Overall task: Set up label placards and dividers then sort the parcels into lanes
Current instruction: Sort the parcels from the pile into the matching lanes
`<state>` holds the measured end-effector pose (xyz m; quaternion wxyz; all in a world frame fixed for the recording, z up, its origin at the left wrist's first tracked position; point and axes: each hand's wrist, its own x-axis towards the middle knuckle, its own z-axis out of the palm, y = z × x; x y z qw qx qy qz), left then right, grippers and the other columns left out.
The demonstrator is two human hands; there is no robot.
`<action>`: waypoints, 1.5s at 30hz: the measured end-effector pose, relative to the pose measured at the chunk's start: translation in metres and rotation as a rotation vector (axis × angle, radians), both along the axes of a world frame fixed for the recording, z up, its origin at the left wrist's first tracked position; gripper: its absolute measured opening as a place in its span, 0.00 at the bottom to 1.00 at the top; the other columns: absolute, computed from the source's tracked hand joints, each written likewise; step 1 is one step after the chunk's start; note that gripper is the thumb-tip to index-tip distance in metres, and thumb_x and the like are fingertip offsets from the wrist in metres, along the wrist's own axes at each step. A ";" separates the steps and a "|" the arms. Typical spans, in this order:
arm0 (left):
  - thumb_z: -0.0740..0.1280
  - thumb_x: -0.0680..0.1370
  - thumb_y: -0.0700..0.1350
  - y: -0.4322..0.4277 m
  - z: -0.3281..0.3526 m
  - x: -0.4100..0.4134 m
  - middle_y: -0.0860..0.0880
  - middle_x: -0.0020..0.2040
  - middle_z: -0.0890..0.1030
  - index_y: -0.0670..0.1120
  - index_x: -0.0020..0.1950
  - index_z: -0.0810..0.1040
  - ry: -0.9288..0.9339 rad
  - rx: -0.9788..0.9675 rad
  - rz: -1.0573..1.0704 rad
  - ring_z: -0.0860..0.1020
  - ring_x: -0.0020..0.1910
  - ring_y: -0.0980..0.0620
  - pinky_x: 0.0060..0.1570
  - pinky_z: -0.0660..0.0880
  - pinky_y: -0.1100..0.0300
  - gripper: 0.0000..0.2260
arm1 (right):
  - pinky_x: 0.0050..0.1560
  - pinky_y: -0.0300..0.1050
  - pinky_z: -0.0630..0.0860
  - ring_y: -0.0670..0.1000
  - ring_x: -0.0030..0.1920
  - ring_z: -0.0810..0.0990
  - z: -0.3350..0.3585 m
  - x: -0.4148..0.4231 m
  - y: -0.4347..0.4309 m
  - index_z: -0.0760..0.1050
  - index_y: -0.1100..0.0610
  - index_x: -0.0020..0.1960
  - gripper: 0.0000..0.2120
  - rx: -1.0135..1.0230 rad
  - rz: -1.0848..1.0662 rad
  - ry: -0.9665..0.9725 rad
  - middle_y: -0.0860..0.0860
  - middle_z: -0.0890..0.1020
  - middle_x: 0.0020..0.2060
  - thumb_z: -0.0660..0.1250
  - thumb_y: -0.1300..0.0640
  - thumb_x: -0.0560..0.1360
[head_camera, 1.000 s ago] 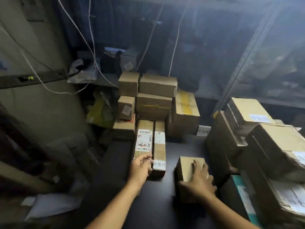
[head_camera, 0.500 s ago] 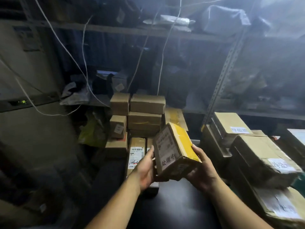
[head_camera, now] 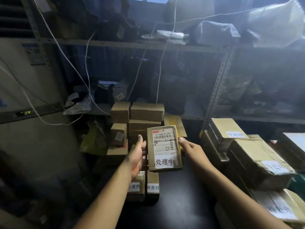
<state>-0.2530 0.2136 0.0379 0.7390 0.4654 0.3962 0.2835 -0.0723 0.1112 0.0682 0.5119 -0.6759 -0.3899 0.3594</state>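
Both hands have lifted the brown cardboard parcel with a white 处理中 sticker (head_camera: 163, 149) off the dark tabletop (head_camera: 181, 205) to mid-frame, and its label now faces me squarely. The left hand (head_camera: 137, 157) cups its left edge, thumb up and fingers hidden behind. The right hand (head_camera: 189, 149) curls round the right edge. The label looks read, so choosing its lane likely comes next.

Matt brown cardboard parcel (head_camera: 164, 148), white paper label (head_camera: 164, 161), smooth dark tabletop (head_camera: 181, 200)
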 end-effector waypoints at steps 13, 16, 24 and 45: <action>0.46 0.80 0.68 -0.024 0.080 0.059 0.49 0.57 0.85 0.53 0.64 0.81 -0.028 0.208 -0.227 0.84 0.55 0.52 0.51 0.78 0.55 0.31 | 0.33 0.30 0.76 0.37 0.37 0.85 0.080 0.048 -0.048 0.80 0.47 0.51 0.15 0.107 -0.034 0.067 0.40 0.87 0.36 0.57 0.45 0.85; 0.49 0.76 0.72 -0.043 0.111 0.090 0.51 0.62 0.83 0.57 0.67 0.79 -0.038 0.263 -0.276 0.79 0.65 0.45 0.66 0.72 0.42 0.32 | 0.37 0.34 0.79 0.42 0.40 0.87 0.102 0.074 -0.081 0.83 0.49 0.51 0.17 0.175 -0.102 0.026 0.46 0.88 0.40 0.57 0.45 0.85; 0.54 0.71 0.73 -0.150 0.172 0.204 0.51 0.63 0.83 0.60 0.73 0.72 -0.107 0.404 -0.431 0.83 0.57 0.40 0.65 0.73 0.37 0.35 | 0.44 0.45 0.83 0.52 0.53 0.86 0.137 0.163 -0.213 0.86 0.51 0.51 0.20 0.308 -0.340 -0.006 0.52 0.87 0.53 0.59 0.41 0.83; 0.48 0.79 0.72 -0.344 0.069 0.377 0.48 0.54 0.86 0.57 0.58 0.83 0.208 0.176 -0.410 0.82 0.58 0.43 0.63 0.72 0.40 0.30 | 0.38 0.33 0.77 0.40 0.46 0.84 0.041 0.331 -0.398 0.79 0.48 0.57 0.21 0.004 -0.297 0.165 0.45 0.86 0.51 0.52 0.38 0.83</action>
